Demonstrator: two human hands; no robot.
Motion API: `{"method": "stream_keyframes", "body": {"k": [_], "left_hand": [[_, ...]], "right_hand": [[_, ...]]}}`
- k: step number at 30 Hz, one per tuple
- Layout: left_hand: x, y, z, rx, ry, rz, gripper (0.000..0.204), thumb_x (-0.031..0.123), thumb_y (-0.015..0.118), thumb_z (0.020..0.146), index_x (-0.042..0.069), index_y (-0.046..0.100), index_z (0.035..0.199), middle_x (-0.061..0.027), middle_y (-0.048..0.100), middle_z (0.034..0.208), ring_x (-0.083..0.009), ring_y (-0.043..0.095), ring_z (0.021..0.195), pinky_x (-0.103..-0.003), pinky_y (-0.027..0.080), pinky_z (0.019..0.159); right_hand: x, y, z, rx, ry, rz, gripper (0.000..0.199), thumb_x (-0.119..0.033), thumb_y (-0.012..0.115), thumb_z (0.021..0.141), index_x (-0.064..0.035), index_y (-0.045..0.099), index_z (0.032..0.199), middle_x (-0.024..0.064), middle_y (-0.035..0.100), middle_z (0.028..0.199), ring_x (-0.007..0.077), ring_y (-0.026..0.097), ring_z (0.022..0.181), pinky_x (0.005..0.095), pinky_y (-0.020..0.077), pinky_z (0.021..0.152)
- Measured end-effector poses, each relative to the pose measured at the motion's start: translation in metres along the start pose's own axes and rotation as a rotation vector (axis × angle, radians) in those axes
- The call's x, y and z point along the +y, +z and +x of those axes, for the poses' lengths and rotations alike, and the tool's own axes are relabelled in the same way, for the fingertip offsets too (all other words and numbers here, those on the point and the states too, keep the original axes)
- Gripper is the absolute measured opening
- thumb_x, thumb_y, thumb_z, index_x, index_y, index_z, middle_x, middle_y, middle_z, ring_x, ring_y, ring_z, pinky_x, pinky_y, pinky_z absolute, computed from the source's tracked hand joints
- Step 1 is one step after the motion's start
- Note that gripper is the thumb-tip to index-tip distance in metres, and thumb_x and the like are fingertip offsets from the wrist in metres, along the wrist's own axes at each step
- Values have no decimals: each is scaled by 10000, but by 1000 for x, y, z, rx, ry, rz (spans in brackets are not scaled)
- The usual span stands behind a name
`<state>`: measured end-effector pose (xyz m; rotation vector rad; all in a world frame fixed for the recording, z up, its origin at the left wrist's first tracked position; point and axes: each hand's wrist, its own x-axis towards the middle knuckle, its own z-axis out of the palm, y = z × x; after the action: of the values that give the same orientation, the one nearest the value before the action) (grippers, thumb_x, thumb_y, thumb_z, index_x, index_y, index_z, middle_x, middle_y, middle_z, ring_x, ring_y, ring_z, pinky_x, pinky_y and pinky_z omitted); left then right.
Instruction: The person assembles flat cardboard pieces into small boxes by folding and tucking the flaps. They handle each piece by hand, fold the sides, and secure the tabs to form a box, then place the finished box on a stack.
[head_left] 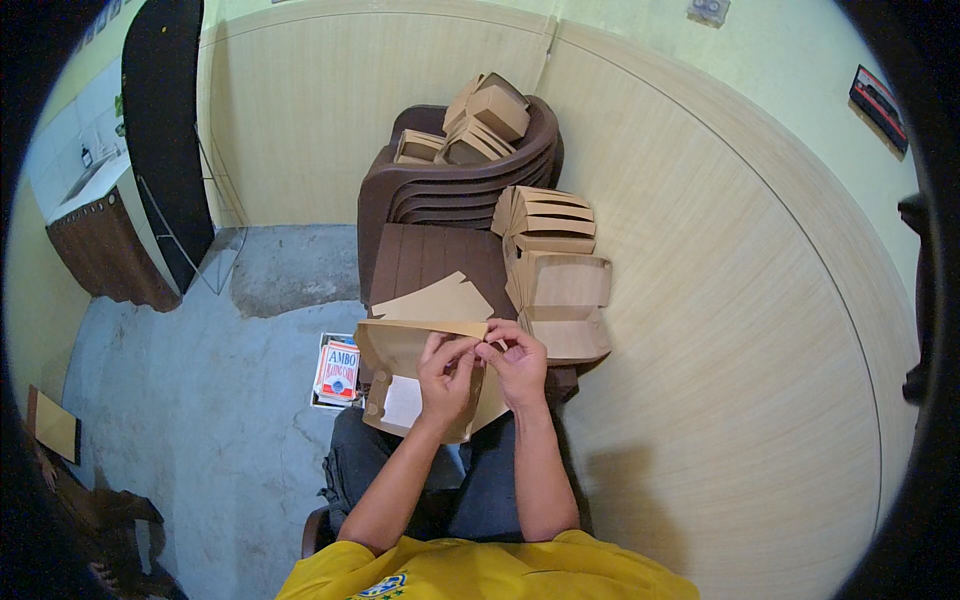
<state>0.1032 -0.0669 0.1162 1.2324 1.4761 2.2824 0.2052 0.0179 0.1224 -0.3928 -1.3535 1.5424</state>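
Observation:
A brown cardboard box [395, 348], partly folded with its lid raised, rests over my lap and against the edge of a brown slatted surface [425, 250]. My left hand [447, 378] has its fingers closed on the box's upper right corner. At that same corner my right hand [519, 365] pinches the cardboard from the other side. The fingertips of both hands nearly meet, and they hide the fold between them. A white patch [403, 400] shows inside the box's lower half. Just beyond the lid lies a flat cardboard piece [445, 298].
Folded open boxes [565, 300] stand right of the slatted surface, with nested boxes [545, 215] behind them. More boxes [490, 110] sit on stacked brown chairs [400, 190]. A white container with a printed pack [338, 370] is on the floor at left. A wooden wall [720, 330] curves along the right.

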Motion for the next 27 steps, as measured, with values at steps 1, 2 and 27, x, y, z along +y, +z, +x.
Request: {"method": "stream_keyframes", "body": {"k": [1,2,27], "left_hand": [[2,0,0,-28,-8,-6,136,-16,748,931,-2,765,1065,-120,705,1067,-222,704,1012,-313,560,859],[4,-1,-1,-53,-24,-41,130,-19,745,932,-4,765,1059,-122,708,1077,-218,708,1024,-314,566,861],[-12,-66,9,-681,411,874,185,180,648,887,221,821,940,77,776,1081,-154,634,1282,-507,320,1302]], "right_hand": [[-1,-3,3,-10,2,69,205,85,842,851,11,764,1026,96,689,1255,180,673,1121,313,577,967],[0,-7,4,-10,6,36,226,92,848,841,3,760,1030,89,686,1236,175,666,1114,311,574,967],[-23,-56,25,391,100,-203,576,88,697,938,-94,598,1476,127,702,1265,223,679,1150,319,536,998]]}}
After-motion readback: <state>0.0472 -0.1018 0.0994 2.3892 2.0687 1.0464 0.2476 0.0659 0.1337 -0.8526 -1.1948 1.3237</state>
